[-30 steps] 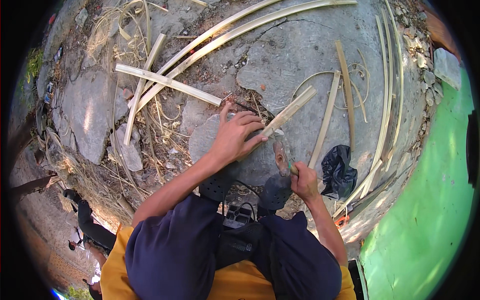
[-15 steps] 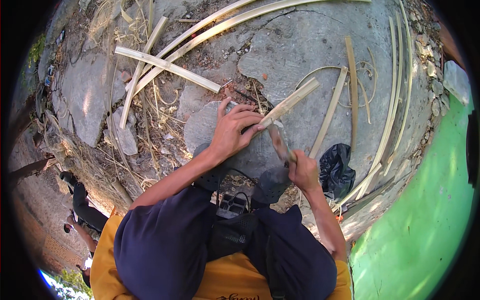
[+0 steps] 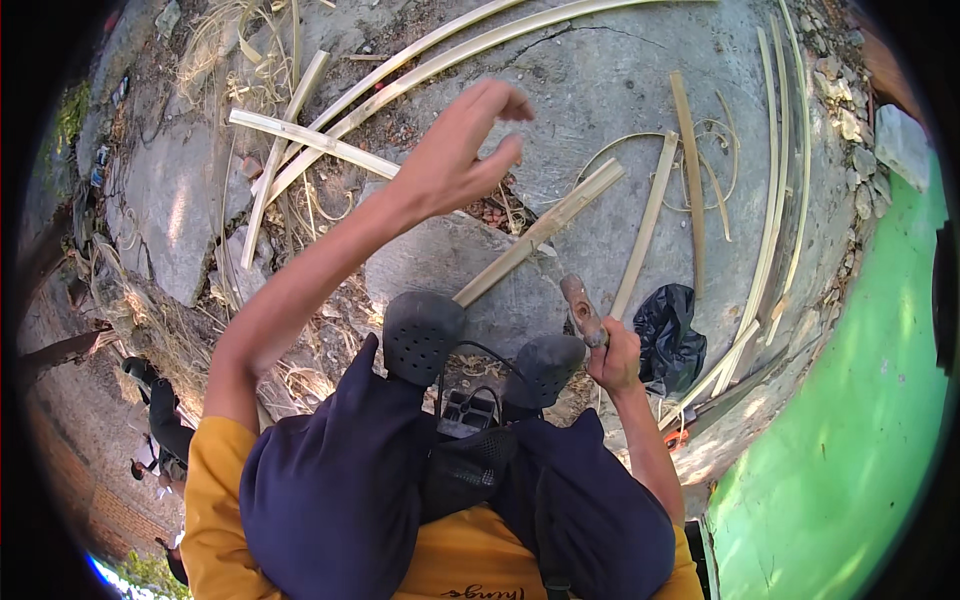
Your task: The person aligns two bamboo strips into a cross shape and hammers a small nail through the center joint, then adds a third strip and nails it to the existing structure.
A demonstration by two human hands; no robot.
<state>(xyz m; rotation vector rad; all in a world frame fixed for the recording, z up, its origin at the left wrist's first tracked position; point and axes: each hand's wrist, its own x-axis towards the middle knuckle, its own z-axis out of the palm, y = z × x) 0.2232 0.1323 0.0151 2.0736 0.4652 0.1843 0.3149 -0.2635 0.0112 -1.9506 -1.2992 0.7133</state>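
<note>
My left hand (image 3: 465, 155) reaches out over the ground with thumb and fingers spread, holding nothing. In my right hand (image 3: 615, 358) is a hammer (image 3: 578, 305), gripped by its handle with the worn head pointing away from me. A pale strip of split bamboo or wood (image 3: 545, 228) lies slantwise across a flat stone slab (image 3: 425, 255), its near end beside my dark left shoe (image 3: 422, 335). Neither hand touches the strip. Beyond my left wrist, a short strip (image 3: 310, 140) lies across other strips.
Two long curved strips (image 3: 470, 62) sweep across the far ground. Shorter strips (image 3: 648, 220) and long thin ones (image 3: 780, 190) lie to the right. A black plastic bag (image 3: 670, 340) sits by my right hand, a green wall (image 3: 840, 430) beyond. Another person (image 3: 165, 410) is at far left.
My left hand has let go of the strip and lifted away, forward and left. The hammer has come down nearer me, away from the strip, which now rests on the slab.
</note>
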